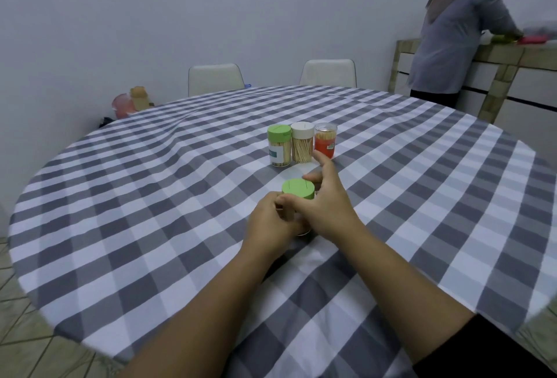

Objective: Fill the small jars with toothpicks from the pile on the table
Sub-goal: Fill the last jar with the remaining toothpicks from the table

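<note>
A small jar with a green lid (297,188) stands on the round table (150,196) just in front of me. My left hand (269,224) grips the jar's body from the left, hiding most of it. My right hand (324,199) holds the green lid between thumb and fingers, with the index finger raised. Beyond stand three jars holding toothpicks in a row: a green-lidded jar (279,145), a white-lidded jar (302,142) and a clear jar with a red label (325,140). No loose pile of toothpicks shows.
The table wears a grey and white checked cloth. Two white chairs (215,79) stand at the far side. A person (455,34) stands at a tiled counter (512,58) at the back right. Pink and yellow containers (129,101) sit by the wall at left.
</note>
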### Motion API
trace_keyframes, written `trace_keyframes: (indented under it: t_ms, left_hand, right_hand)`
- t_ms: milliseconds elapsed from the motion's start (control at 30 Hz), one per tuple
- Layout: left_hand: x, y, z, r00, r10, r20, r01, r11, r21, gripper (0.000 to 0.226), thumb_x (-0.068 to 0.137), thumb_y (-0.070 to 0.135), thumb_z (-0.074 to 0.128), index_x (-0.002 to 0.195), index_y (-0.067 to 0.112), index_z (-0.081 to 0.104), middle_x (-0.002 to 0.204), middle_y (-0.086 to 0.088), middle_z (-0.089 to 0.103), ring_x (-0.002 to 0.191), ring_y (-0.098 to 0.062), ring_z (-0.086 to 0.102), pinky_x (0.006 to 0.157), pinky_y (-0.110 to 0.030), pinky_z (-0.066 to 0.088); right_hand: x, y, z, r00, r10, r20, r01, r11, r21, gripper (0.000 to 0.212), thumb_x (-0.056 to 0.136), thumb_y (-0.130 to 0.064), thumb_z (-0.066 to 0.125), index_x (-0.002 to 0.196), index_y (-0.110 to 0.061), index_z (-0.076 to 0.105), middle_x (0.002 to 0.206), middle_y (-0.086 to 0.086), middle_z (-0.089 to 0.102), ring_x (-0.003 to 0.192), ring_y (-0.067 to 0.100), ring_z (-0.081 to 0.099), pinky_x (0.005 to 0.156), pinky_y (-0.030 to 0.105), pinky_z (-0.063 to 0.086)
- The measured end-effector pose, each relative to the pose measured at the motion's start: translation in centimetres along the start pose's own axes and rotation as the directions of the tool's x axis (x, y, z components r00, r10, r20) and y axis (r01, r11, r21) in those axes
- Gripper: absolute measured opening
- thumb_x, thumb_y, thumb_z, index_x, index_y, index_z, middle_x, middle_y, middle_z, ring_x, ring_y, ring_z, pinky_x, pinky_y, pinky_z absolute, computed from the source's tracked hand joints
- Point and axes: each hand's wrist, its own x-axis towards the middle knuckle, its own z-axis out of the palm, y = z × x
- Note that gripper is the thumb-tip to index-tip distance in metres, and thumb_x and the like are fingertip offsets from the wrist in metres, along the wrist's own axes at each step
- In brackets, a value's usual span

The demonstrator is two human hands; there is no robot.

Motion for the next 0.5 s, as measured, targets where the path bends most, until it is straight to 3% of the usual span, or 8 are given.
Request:
trace_keyframes:
  t_ms: [100, 167, 267, 333, 433, 500]
  left_hand:
    - [0.1, -0.1, 0.1, 1.000, 0.024, -0.006, -0.024, 0.998, 0.063, 0.041, 0.074, 0.022, 0.079, 0.102, 0.025, 0.050, 0.092, 0.009, 0.062, 0.080, -0.005, 0.059, 0.061, -0.020, 0.048]
    - [0.1, -0.2, 0.0, 1.000, -0.001, 0.003, 0.001, 1.000, 0.011, 0.042, 0.073, 0.021, 0.080, 0.104, 0.025, 0.052, 0.094, 0.009, 0.063, 0.082, -0.004, 0.061, 0.063, -0.020, 0.050]
    - [0.0, -0.3, 0.1, 1.000, -0.010, -0.002, 0.010, 1.000, -0.005, 0.042, 0.072, 0.021, 0.080, 0.103, 0.026, 0.052, 0.093, 0.009, 0.064, 0.082, -0.005, 0.061, 0.065, -0.022, 0.052]
    - [0.0, -0.3, 0.1, 1.000, 0.012, -0.024, -0.011, 0.999, 0.030, 0.039, 0.072, 0.021, 0.080, 0.099, 0.026, 0.053, 0.092, 0.009, 0.063, 0.082, -0.007, 0.060, 0.067, -0.026, 0.052]
    - [0.1, -0.3, 0.1, 1.000, 0.011, -0.017, -0.010, 0.998, 0.058, 0.041, 0.073, 0.022, 0.079, 0.101, 0.027, 0.050, 0.092, 0.011, 0.060, 0.081, -0.006, 0.058, 0.064, -0.022, 0.048]
    - [0.2, -0.3, 0.2, 1.000, -0.014, -0.004, 0.014, 1.000, 0.013, 0.043, 0.073, 0.021, 0.080, 0.104, 0.027, 0.051, 0.097, 0.009, 0.064, 0.084, -0.007, 0.061, 0.069, -0.024, 0.052]
  right_hand:
    - [0.0, 0.1, -0.3, 0.997, 0.017, 0.071, -0.017, 1.000, 0.002, 0.113, 0.070, -0.036, 0.080, 0.150, -0.035, -0.001, 0.133, -0.005, 0.039, 0.127, 0.015, 0.035, 0.107, 0.036, 0.034]
    - [-0.1, 0.0, -0.8, 0.984, 0.028, 0.174, -0.036, 0.998, 0.044, 0.108, 0.079, -0.022, 0.073, 0.149, -0.036, -0.008, 0.148, -0.008, 0.032, 0.132, 0.013, 0.034, 0.104, 0.031, 0.038]
    - [-0.3, 0.0, -0.8, 0.992, 0.019, 0.125, -0.020, 1.000, 0.011, 0.106, 0.079, -0.017, 0.073, 0.150, -0.035, -0.004, 0.133, -0.007, 0.048, 0.116, 0.009, 0.047, 0.086, 0.018, 0.042]
    - [-0.2, 0.1, -0.5, 0.999, 0.006, 0.036, -0.005, 1.000, -0.028, 0.114, 0.071, -0.028, 0.081, 0.150, -0.033, 0.000, 0.123, -0.004, 0.047, 0.117, 0.011, 0.043, 0.094, 0.021, 0.038]
    - [-0.4, 0.1, -0.6, 0.993, 0.017, 0.115, -0.012, 0.999, -0.037, 0.120, 0.071, -0.031, 0.081, 0.149, -0.034, -0.009, 0.138, -0.003, 0.037, 0.128, 0.013, 0.034, 0.104, 0.028, 0.034]
    - [-0.7, 0.1, -0.9, 0.984, 0.029, 0.174, -0.030, 1.000, 0.002, 0.112, 0.078, -0.019, 0.074, 0.149, -0.036, -0.012, 0.146, -0.006, 0.036, 0.128, 0.010, 0.038, 0.091, 0.019, 0.040]
